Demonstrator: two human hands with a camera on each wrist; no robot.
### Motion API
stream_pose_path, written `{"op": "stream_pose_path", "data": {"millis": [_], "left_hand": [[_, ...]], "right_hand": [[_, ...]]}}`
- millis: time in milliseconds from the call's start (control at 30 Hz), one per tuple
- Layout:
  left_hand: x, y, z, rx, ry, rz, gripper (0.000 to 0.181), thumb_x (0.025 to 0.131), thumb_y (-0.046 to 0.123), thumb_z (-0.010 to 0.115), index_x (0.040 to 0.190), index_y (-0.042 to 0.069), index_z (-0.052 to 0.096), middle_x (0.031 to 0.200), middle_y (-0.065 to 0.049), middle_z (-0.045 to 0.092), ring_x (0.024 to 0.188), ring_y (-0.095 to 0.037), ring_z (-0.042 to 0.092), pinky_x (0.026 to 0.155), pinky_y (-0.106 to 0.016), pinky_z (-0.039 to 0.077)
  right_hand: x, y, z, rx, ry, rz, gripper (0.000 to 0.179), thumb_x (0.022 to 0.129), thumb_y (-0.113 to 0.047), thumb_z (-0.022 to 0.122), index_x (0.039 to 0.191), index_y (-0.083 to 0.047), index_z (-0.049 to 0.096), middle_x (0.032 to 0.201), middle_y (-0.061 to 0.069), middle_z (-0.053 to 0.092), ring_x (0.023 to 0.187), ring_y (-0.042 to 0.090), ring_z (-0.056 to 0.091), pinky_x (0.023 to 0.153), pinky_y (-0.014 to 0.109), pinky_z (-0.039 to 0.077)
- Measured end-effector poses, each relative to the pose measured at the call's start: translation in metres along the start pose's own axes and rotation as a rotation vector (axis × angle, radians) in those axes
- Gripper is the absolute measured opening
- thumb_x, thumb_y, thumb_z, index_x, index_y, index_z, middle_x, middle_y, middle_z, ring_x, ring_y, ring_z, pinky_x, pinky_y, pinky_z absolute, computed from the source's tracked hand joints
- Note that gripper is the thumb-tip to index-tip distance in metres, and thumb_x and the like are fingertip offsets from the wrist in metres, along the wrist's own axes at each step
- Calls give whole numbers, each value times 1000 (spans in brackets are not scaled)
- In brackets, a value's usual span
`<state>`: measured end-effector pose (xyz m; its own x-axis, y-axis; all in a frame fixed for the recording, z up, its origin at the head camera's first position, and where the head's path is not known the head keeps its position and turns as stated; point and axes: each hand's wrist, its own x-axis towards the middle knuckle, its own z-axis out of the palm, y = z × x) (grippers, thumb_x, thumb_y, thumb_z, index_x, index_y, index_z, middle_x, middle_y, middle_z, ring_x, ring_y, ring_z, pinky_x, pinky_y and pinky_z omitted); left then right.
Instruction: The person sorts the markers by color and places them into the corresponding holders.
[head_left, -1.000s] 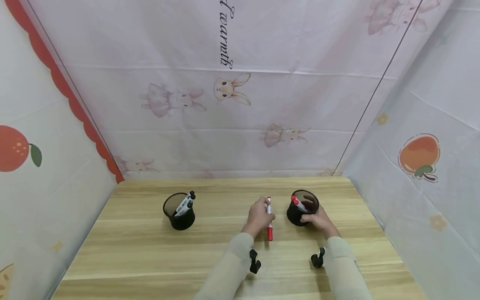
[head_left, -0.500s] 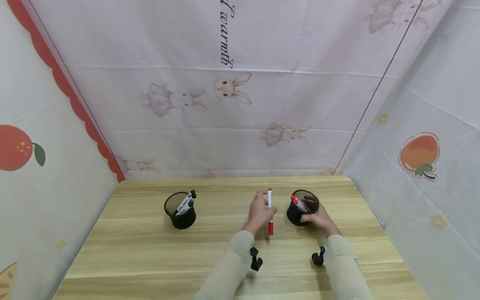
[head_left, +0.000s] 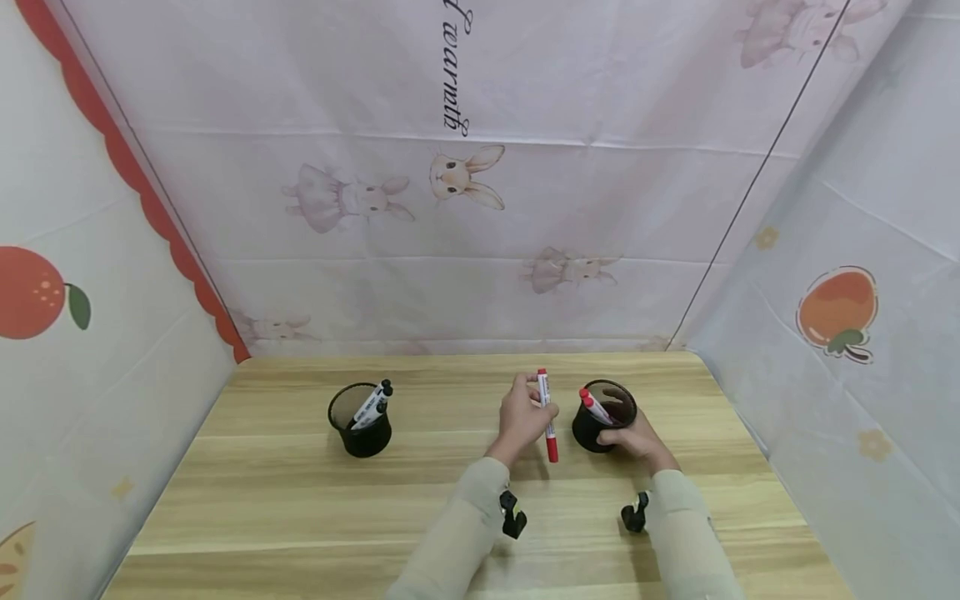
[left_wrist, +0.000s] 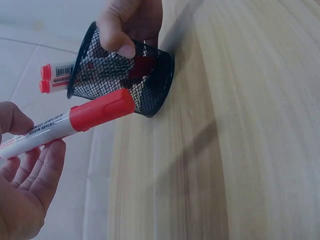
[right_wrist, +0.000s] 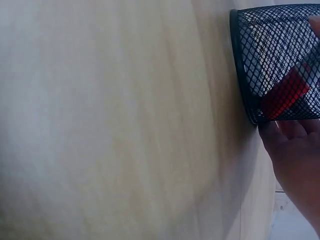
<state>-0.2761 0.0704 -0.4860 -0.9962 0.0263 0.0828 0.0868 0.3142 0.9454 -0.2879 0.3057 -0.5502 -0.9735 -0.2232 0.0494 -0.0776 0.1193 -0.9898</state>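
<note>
Pinched between the thumb and fingers of my left hand (head_left: 521, 421) is a red-capped whiteboard marker (left_wrist: 100, 111), held above the table with its cap end pointing down toward me. To its right, my right hand (head_left: 637, 437) grips a black mesh pen holder (head_left: 592, 433) by its side. That pen holder stands upright on the table, and red-ended markers (left_wrist: 55, 77) lean inside it. Through the mesh in the right wrist view a red cap (right_wrist: 287, 95) shows near the bottom. The held marker is apart from the pen holder.
A second black mesh pen holder (head_left: 365, 442) stands on the left of the wooden table (head_left: 300, 517), with black-ended markers (head_left: 371, 407) leaning in it. Printed cloth walls (head_left: 480, 308) close off the back and both sides.
The left hand has lifted the marker and brought it slightly rightward, closer to the pen holder, and the marker has tilted. The right hand keeps its grip and has hardly moved.
</note>
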Motion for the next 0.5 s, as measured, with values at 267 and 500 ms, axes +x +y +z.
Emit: {"op": "stream_pose_path", "data": {"millis": [267,500], "left_hand": [[3,1,1,-66,36,51,42,72,2,68,110,9,52,77,2,56,62,-8,59,52,-24,48],[5,1,0,-118,44,89,39,75,0,64,111,6,50,80,-1,56,66,-10,59,58,-24,50]], "right_hand": [[0,4,0,10,4,-25,87,61,17,71,136,5,30,120,28,49,98,17,53,79,20,44],[-2,-8,5,18,12,-16,85,59,19,67,135,10,29,121,35,45,101,25,50,79,20,43]]}}
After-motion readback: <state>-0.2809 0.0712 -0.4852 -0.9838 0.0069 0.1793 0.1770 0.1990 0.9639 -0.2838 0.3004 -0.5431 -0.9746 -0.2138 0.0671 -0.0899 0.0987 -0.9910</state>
